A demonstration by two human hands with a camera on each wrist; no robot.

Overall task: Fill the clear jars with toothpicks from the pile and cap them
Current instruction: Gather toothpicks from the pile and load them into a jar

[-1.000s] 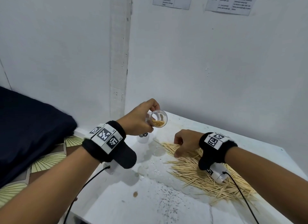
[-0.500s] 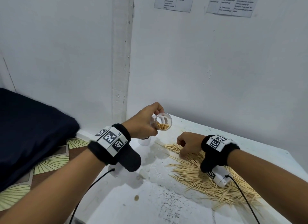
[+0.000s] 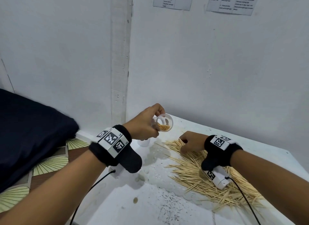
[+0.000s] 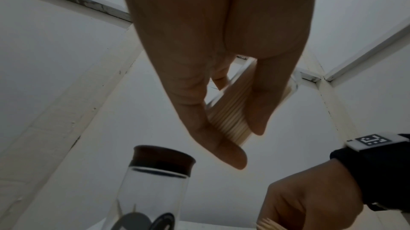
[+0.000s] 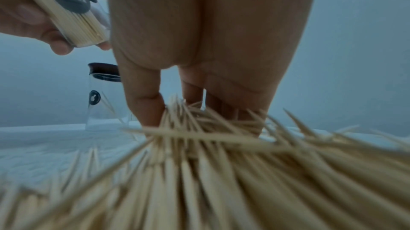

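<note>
The toothpicks (image 3: 207,172) are lying in a loose pile on the table (image 3: 167,211), light, stiff and prone to scattering, so the right hand (image 3: 192,142) is curling its fingers into the near end to pinch a bunch. The left hand (image 3: 143,126) is gripping the open jar (image 3: 164,124) around its smooth, likely slippery wall, tilted and partly filled. A capped jar (image 4: 155,186) is standing beside it, holding only a few sticks.

Near toothpicks (image 5: 199,190) blurred; capped jar (image 3: 143,142) mostly hidden
</note>
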